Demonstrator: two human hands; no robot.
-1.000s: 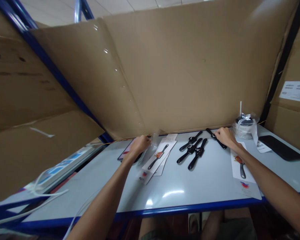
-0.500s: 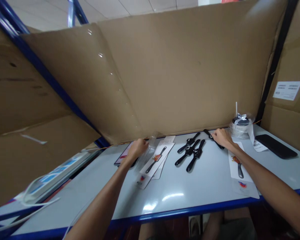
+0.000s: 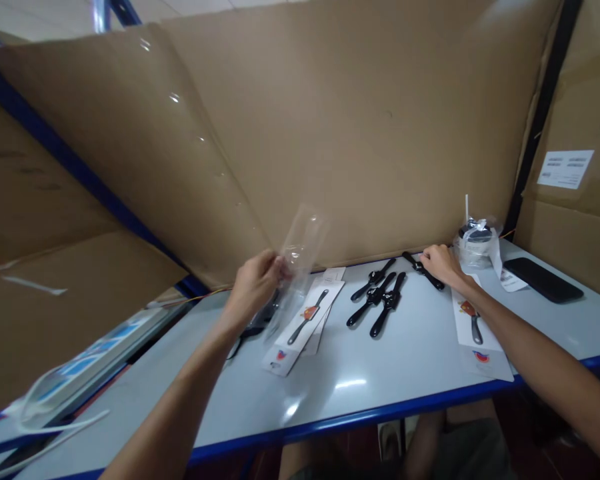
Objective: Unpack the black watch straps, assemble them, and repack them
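Left hand (image 3: 253, 285): my grip pinches clear sleeve (image 3: 300, 257) | right hand (image 3: 437, 262): closed on watch (image 3: 423, 270), right of watch row (image 3: 375, 297) | I'd lift gently.

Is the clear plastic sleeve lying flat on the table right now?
No, the left hand holds the clear plastic sleeve raised above the table.

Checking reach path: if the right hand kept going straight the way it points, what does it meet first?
The right hand points back and left, already on a black watch. Past it, probably the cardboard wall; depth is unclear.
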